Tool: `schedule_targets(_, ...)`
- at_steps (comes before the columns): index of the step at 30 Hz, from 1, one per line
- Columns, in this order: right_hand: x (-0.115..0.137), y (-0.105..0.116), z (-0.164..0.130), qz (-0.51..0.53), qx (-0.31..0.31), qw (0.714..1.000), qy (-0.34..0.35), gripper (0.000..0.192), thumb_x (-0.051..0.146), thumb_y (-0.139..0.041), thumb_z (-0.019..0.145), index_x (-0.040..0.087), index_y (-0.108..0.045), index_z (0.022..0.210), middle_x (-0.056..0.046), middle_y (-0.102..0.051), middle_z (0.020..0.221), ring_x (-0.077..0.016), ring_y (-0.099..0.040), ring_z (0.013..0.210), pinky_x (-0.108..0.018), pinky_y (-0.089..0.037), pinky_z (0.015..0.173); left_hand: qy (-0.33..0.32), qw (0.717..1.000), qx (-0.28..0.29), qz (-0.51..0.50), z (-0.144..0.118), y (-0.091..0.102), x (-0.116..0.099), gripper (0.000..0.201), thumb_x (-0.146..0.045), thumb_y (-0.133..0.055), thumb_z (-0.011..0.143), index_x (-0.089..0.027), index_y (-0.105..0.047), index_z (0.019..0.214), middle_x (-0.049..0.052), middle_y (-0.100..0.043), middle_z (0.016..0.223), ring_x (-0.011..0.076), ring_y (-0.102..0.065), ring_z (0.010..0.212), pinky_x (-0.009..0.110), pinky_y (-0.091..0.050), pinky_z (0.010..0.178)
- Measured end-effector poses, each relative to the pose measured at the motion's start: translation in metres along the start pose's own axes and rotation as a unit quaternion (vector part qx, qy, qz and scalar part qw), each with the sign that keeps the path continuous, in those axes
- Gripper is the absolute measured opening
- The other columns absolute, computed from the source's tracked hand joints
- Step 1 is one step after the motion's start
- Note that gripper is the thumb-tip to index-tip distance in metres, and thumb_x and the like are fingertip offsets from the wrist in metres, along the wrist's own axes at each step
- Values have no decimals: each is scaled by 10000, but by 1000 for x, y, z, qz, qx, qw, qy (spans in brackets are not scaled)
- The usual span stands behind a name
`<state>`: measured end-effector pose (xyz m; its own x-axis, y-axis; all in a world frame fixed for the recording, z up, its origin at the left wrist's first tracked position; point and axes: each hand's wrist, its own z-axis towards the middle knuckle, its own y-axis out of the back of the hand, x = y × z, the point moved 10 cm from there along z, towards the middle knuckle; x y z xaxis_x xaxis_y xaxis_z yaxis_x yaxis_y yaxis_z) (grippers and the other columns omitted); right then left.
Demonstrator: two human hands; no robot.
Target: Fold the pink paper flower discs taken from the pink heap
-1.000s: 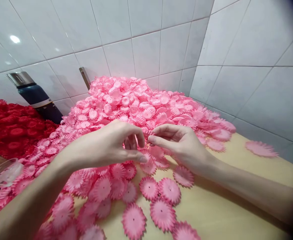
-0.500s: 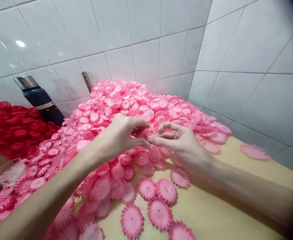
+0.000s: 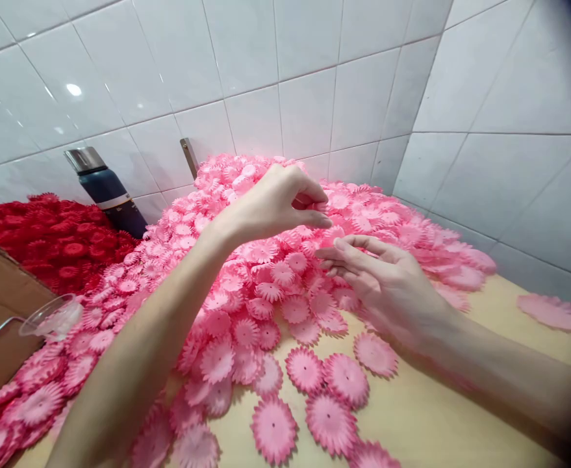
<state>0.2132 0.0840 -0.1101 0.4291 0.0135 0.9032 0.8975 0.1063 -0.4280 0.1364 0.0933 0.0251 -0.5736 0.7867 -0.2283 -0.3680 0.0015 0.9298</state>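
Observation:
My left hand (image 3: pixel 285 200) is raised over the pink pile, its thumb and fingertips drawn close in a pinch. Anything between those tips is too small to make out. Lower and to the right, my right hand (image 3: pixel 387 276) has its thumb tip and index finger together, while its other fingers reach toward the pile. What it pinches, if anything, does not show. The two hands are apart. Below and behind them lies a large heap of pink scalloped fabric discs (image 3: pixel 270 273), flower-like, some with a small dark centre hole. Single pink discs (image 3: pixel 274 429) lie at the front.
A pale yellow tabletop (image 3: pixel 441 416) meets tiled walls. On the left are a red heap of similar discs (image 3: pixel 71 247), a dark blue flask (image 3: pixel 112 195), a cardboard box (image 3: pixel 2 305) and a clear plastic cup (image 3: pixel 54 318). A metal strip (image 3: pixel 188 157) leans at the wall.
My hands have separated: the left rose and moved right, the right shifted slightly right. A pink piece seen between the fingertips before is no longer visible there. The view has turned slightly left.

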Motion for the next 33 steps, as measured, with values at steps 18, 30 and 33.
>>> schedule_targets(18,-5,-11,-1,-47,54,997,11,152,369,-807,692,259,-706,723,-37,-726,821,-209,-661,768,-393,-541,796,36,996,-27,-80,-62,-6,7,260,-226,-759,770,-186,-746,1028,40,-713,859,146,-655,752,261,-556,682)
schedule_targets(30,2,-29,-8,-50,133,989,28,164,280,-807,704,225,-674,784,4,-706,783,-150,-667,718,-302,-545,729,121,953,-30,-276,-64,-24,24,296,-322,-809,701,-121,-717,898,64,-741,825,187,-715,766,286,-612,728)
schedule_targets(33,2,-32,-10,-66,149,986,26,192,277,-817,694,222,-662,793,6,-722,797,-147,-684,717,-280,-550,695,121,943,-22,-310,-63,-31,25,333,-321,-831,669,-136,-683,903,49,-715,824,178,-702,772,272,-595,704)
